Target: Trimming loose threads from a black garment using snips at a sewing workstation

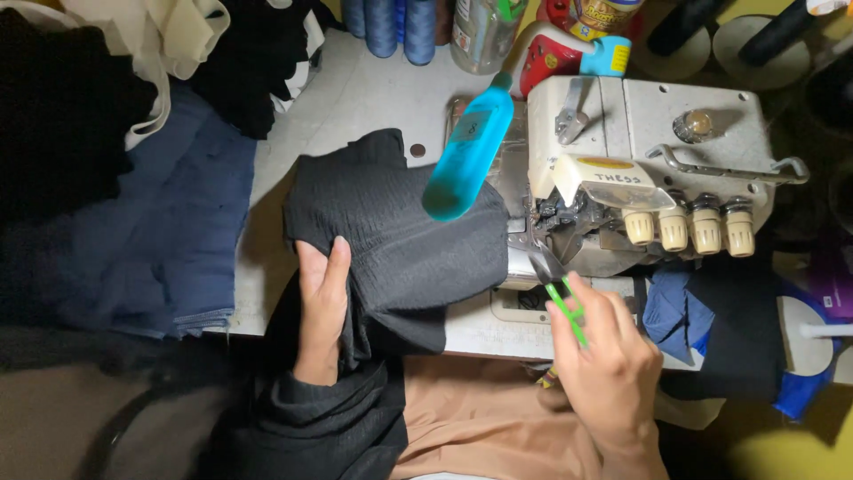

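While hands (322,302) grip — cloth (400,236) (black), snips (560,289)

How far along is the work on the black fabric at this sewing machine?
Looks done: the black fabric lies bunched on the table, beside the sewing machine rather than under its needle area. In hand: the left hand holds the fabric down, while the right hand keeps green thread snips near the machine. Left: whether any thread remains uncut cannot be seen.

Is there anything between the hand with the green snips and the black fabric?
Nothing visible does. The right hand holds the green-handled thread snips just right of the black crinkled fabric, beside the sewing machine's front. The left hand already grips that fabric.
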